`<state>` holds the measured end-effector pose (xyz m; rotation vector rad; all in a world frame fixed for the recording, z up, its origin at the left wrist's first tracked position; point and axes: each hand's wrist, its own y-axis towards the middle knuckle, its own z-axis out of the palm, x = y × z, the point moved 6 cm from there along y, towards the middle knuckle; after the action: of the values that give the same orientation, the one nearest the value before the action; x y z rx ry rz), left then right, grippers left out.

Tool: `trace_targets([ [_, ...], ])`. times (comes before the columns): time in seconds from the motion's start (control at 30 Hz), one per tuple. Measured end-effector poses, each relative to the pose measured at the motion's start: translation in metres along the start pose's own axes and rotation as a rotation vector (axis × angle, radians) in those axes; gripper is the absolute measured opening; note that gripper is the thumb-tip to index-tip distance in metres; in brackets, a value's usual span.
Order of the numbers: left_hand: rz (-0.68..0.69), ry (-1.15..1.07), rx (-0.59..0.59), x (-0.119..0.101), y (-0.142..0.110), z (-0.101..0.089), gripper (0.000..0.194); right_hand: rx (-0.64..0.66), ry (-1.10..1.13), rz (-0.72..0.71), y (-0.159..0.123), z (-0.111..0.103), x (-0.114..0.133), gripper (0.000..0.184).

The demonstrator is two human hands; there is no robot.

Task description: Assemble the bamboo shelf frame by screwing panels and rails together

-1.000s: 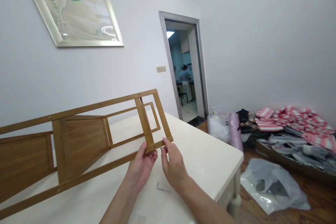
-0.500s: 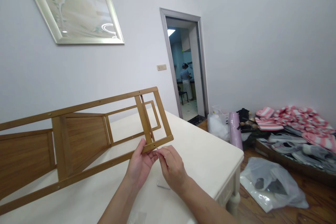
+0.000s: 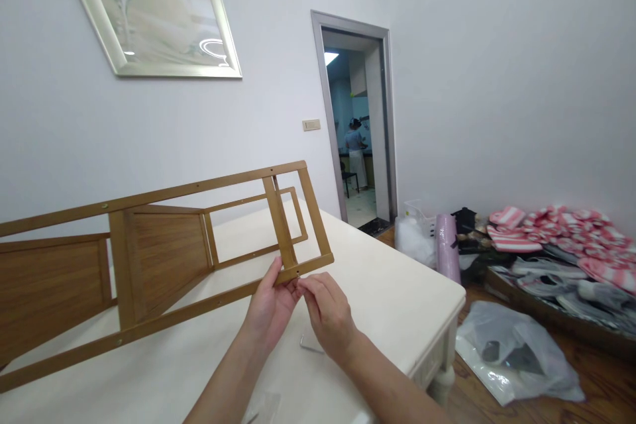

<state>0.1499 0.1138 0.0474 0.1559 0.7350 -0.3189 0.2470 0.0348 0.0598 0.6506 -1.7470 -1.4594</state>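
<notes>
A brown wooden folding frame (image 3: 199, 311) with slatted ends and solid panels stands on its side on a white table (image 3: 392, 298). My left hand (image 3: 268, 318) is closed around its lower rail near the right end, thumb on the inner face and fingers beneath. Beside it, my right hand (image 3: 326, 311) pinches a tiny silver screw (image 3: 299, 277) at a hole in that rail; the fingertips hide most of it. An L-shaped hex key (image 3: 309, 346) lies on the table, partly behind my right wrist.
A clear plastic bag (image 3: 263, 407) lies at the table's near edge. On the floor to the right are a translucent bag (image 3: 521, 351), a purple roll (image 3: 448, 248), shoes and pink striped cloths (image 3: 561, 232). Through the doorway, a person (image 3: 354, 149) stands in another room.
The view has shifted slightly, so the scene sits a little to the right. My right fingertips are closer to the rail, and less of the screw shows. The left hand keeps its grip.
</notes>
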Motion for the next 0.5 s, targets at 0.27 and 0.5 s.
trace_targets([
  [0.27, 0.007, 0.015, -0.014, -0.0002, -0.0012, 0.0008, 0.020, -0.011, -0.036, -0.018, 0.0016, 0.0010, 0.0005, 0.026],
  [0.5, 0.021, 0.012, -0.026, 0.0001, 0.0000, -0.0009, 0.021, -0.011, -0.043, -0.027, 0.0019, 0.0017, 0.0002, 0.028],
])
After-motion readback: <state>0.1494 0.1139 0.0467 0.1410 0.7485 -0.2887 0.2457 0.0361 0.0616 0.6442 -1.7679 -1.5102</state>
